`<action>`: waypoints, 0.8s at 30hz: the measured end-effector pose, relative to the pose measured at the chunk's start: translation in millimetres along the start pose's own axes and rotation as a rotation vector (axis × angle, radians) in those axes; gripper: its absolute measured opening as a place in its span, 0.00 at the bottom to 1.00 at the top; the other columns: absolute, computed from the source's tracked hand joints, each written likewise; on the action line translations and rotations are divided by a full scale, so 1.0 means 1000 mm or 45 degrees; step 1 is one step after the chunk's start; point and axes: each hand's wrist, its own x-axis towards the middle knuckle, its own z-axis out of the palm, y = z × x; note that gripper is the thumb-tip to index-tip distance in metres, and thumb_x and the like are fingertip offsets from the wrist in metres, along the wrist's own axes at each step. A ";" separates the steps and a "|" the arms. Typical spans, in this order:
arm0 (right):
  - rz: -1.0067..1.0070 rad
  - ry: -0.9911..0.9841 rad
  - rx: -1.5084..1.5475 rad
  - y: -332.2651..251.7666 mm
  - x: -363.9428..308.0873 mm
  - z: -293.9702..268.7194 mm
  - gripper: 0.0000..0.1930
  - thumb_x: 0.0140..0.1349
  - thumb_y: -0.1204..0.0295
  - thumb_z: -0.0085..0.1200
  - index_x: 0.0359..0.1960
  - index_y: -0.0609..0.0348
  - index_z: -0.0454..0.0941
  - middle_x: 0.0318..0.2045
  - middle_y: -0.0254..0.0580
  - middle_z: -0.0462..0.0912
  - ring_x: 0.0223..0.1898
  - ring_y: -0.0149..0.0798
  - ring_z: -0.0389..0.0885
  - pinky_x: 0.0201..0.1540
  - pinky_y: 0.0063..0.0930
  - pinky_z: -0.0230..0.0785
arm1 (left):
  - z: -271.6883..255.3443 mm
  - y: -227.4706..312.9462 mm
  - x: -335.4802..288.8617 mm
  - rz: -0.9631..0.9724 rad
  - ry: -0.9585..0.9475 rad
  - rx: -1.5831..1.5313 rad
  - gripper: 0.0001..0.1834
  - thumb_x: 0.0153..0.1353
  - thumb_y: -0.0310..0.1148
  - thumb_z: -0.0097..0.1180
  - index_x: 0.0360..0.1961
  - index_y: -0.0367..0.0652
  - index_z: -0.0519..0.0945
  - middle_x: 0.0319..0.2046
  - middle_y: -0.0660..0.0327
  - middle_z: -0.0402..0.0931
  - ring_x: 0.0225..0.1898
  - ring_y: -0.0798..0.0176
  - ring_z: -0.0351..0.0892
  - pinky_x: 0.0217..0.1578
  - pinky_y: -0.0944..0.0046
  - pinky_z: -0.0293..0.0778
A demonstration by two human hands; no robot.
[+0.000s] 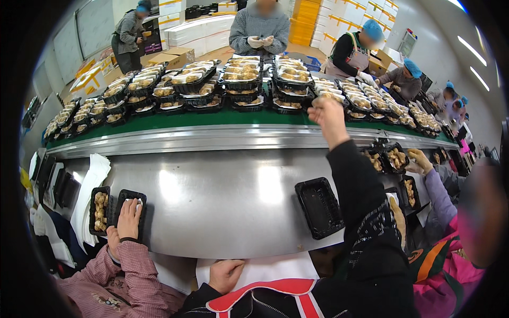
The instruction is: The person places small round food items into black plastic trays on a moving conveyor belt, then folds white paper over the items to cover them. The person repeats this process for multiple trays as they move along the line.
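Right hand point(326, 114) out at the green belt point(212, 121), left hand point(226, 274) on the near side

I see a curved steel worktable point(228, 212) spread along the near side of the belt. Stacked rows of filled black trays point(241, 74), heaped with light-brown, knobbly produce, stand on the belt. Beyond it, I have a person in a checked top point(260, 32), gloved hands close together. On the belt's near side, toward its left end, a co-worker's pink sleeve point(140, 265) leads to a hand laid on a tray.

A loose black tray point(319, 208) lies on the steel, apart from the belt and right of its middle, beside the wearer's right forearm point(360, 185). The wearer's right hand appears over the belt, in front of the filled trays; its fingers curl inward, and I cannot tell whether they grip or touch anything. The left hand sits well short of the belt, by the table's near edge, fingers folded into a loose fist.
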 end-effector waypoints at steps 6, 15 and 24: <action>-0.349 -0.223 -0.968 0.025 -0.189 -0.042 0.07 0.63 0.76 0.59 0.40 0.67 0.79 0.35 0.41 0.82 0.36 0.33 0.79 0.40 0.29 0.73 | 0.004 -0.001 -0.004 -0.085 -0.043 -0.002 0.05 0.56 0.25 0.65 0.34 0.42 0.87 0.27 0.56 0.84 0.28 0.53 0.83 0.34 0.59 0.77; -0.229 0.035 -1.668 0.039 -0.254 -0.130 0.18 0.60 0.67 0.63 0.48 0.65 0.78 0.46 0.53 0.79 0.46 0.59 0.79 0.50 0.47 0.73 | 0.016 0.006 -0.005 0.053 -0.039 0.109 0.05 0.55 0.25 0.64 0.35 0.41 0.85 0.27 0.55 0.83 0.29 0.51 0.82 0.33 0.57 0.76; 0.077 -0.181 -1.377 0.077 -0.283 -0.088 0.20 0.60 0.65 0.58 0.49 0.68 0.77 0.36 0.67 0.84 0.42 0.66 0.83 0.48 0.52 0.75 | 0.016 0.036 -0.012 -0.008 -0.175 -0.009 0.07 0.58 0.24 0.64 0.38 0.39 0.85 0.31 0.53 0.83 0.30 0.50 0.82 0.35 0.58 0.77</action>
